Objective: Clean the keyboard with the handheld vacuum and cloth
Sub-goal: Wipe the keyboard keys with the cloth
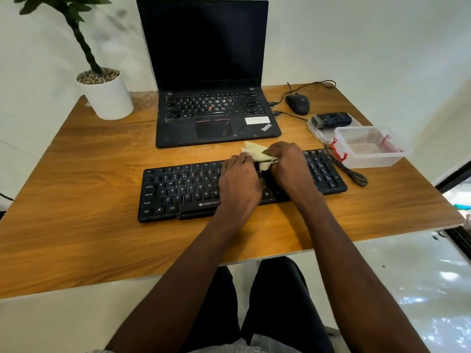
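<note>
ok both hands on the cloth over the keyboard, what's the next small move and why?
Probably bunch the cloth into the right hand and wipe leftward along the keyboard. Both it and the left hand pinch the cloth at the top row, and the letter keys lie uncovered to the left.

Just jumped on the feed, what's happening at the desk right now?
A person is at the cloth stage of cleaning the black keyboard. Both hands hold a pale cloth bunched over the keyboard's middle keys: the left hand and the right hand each grip part of it. The handheld vacuum lies unused on a clear lid at the right, beside an open plastic box. A laptop sits behind the keyboard, screen dark.
</note>
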